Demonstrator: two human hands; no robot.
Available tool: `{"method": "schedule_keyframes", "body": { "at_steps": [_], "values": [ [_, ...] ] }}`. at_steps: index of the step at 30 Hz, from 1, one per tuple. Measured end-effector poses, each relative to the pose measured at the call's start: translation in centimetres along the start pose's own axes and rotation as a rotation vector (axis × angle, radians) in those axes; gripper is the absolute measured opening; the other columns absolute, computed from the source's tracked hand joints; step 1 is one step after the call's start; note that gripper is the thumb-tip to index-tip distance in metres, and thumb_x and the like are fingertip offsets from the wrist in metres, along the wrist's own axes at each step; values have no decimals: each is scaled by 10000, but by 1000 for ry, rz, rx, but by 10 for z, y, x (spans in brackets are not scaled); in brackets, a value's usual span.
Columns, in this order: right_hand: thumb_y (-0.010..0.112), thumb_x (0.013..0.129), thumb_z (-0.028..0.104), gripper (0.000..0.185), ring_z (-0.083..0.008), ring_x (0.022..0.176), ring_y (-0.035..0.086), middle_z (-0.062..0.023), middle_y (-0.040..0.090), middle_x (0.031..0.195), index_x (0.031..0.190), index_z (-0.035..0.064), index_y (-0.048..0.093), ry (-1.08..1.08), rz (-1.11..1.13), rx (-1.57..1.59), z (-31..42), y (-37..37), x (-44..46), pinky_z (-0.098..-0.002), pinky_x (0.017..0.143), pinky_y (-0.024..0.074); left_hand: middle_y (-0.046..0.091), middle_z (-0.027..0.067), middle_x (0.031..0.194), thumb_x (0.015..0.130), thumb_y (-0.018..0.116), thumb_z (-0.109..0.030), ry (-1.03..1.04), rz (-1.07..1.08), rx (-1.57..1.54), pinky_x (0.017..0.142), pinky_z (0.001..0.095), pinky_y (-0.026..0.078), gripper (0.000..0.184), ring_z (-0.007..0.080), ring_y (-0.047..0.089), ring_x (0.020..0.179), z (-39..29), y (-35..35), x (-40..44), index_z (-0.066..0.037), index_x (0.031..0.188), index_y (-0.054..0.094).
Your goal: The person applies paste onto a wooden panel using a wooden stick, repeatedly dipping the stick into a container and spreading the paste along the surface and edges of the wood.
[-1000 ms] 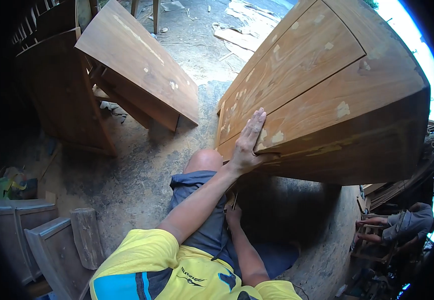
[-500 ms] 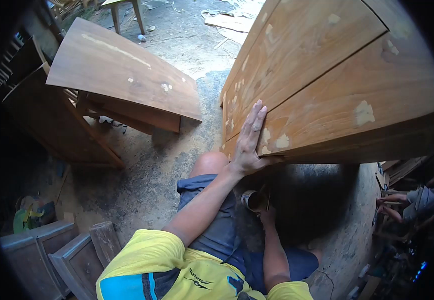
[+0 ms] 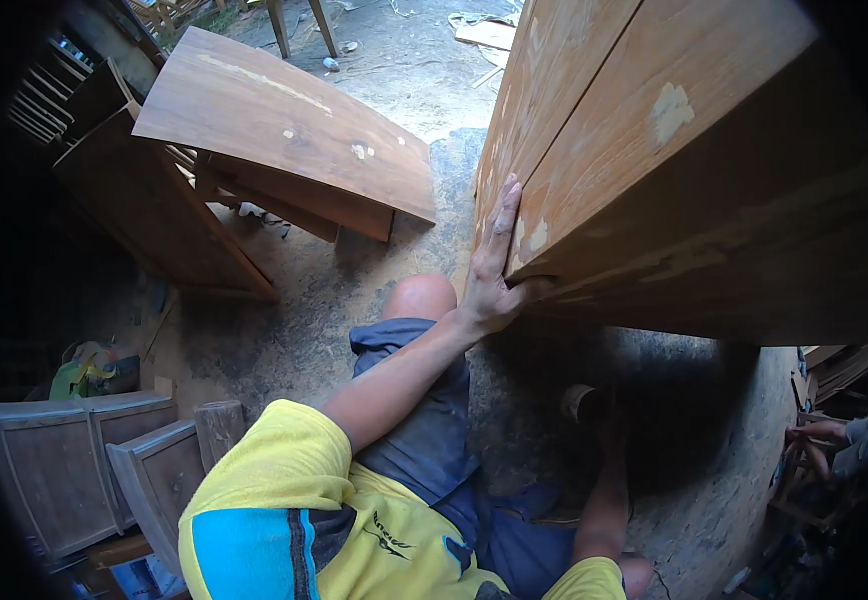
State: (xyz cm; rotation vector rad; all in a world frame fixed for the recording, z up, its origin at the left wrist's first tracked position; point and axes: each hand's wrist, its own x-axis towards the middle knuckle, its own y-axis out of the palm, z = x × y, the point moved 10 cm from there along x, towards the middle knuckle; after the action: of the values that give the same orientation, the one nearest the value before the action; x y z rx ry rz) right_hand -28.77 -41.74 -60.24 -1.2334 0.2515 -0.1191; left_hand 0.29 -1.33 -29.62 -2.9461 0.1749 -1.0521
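"From the head camera, where is the work?"

"At the big brown box-shaped wooden furniture piece [image 3: 644, 180], filling the upper right, in front of the person. Pale cream patches [image 3: 670, 113] mark its lit face. (Whether it leans or the wide lens bends it, I can't say.)"

"And the left hand [image 3: 491, 285]?"

"Spread at the near corner: fingers nearly straight along the lit face, thumb round on the shaded face. It braces the edge rather than wrapping it."

"The right hand [image 3: 614, 430]?"

"Low in the shadow below the furniture, just beside a small round pale-sided container [image 3: 581, 402]. Too dark there; I can't make out how far its fingers are curled or whether they hold anything."

"So which step is this?"

"My judgement: steadying the corner with one hand while the other attends to something near the container."

"What would the next move call for?"

"Probably firm left-hand support, and care from the right not to knock the container."
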Motion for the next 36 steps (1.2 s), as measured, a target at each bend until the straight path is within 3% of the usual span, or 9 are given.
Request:
{"method": "schedule_keyframes", "body": {
  "at_steps": [6, 11, 17, 19, 22, 29, 32, 35, 36],
  "values": [
    [633, 908, 167, 322, -383, 993, 698, -214, 706, 1087, 1212, 63, 618, -59, 99, -23, -15, -39, 33, -484, 851, 556, 322, 244, 1616, 885, 739, -422, -230, 8, 3, 1220, 416, 266, 982, 366, 299, 1513, 5, 1, -14, 19, 1593, 222],
    [609, 922, 164, 212, -396, 967, 703, -229, 714, 1023, 1081, 45, 683, -63, 212, -107, -15, -79, 50, -495, 846, 554, 642, 184, 1179, 1028, 566, -499, -333, -161, 148, 972, 366, 455, 648, 239, 589, 1076, -20, -3, -19, 66, 1342, 525],
    [586, 930, 149, 192, -397, 945, 708, -233, 718, 967, 982, 31, 728, -47, 466, -212, -76, -88, 44, -503, 850, 549, 624, 18, 1013, 1022, 602, -471, -388, -87, 271, 694, 236, 428, 547, 71, 527, 806, 9, -45, -18, 18, 1268, 595],
    [585, 954, 156, 476, -370, 935, 704, -209, 717, 1075, 1411, 38, 533, -4, 506, -148, -80, -97, 32, -471, 855, 551, 567, -46, 815, 1020, 619, -447, -441, -104, 283, 572, 177, 368, 387, 0, 471, 661, 10, -55, -20, -67, 1088, 630],
    [574, 972, 138, 323, -343, 971, 706, -188, 717, 1056, 1270, 29, 631, -77, 525, -35, -59, -107, 15, -472, 865, 553, 385, -128, 624, 1025, 623, -423, -554, -152, 429, 447, 152, 232, 292, -37, 291, 484, 10, -61, -23, -154, 913, 604],
    [570, 976, 125, 213, -249, 909, 735, -121, 739, 939, 1145, 71, 688, -98, 274, -265, -46, -75, 10, -424, 827, 583, 621, 37, 1128, 996, 656, -464, -394, -264, 414, 884, 267, 476, 597, 72, 556, 902, -1, -40, -19, 12, 1344, 560],
    [610, 943, 133, 139, -251, 823, 746, -93, 743, 845, 988, 89, 733, -42, 315, -326, -35, -57, 28, -413, 749, 601, 586, -32, 876, 974, 708, -411, -353, -254, 312, 677, 202, 473, 506, 23, 506, 669, -14, -33, -25, -1, 1256, 615],
    [656, 904, 147, 124, -243, 780, 751, -81, 747, 811, 838, 104, 751, -271, 352, -305, -11, -47, 30, -407, 702, 608, 696, 132, 1197, 1002, 656, -288, -420, -271, 521, 1035, 421, 515, 355, 260, 648, 1204, -31, -41, -52, -5, 1215, 637],
    [672, 890, 150, 126, -244, 792, 751, -83, 750, 817, 809, 98, 752, -257, 323, -258, -13, -66, 33, -400, 716, 608, 700, 113, 1135, 1017, 632, -244, -437, -75, 613, 1037, 422, 508, 299, 219, 673, 1094, -31, -41, -56, 0, 1188, 658]
  ]
}}
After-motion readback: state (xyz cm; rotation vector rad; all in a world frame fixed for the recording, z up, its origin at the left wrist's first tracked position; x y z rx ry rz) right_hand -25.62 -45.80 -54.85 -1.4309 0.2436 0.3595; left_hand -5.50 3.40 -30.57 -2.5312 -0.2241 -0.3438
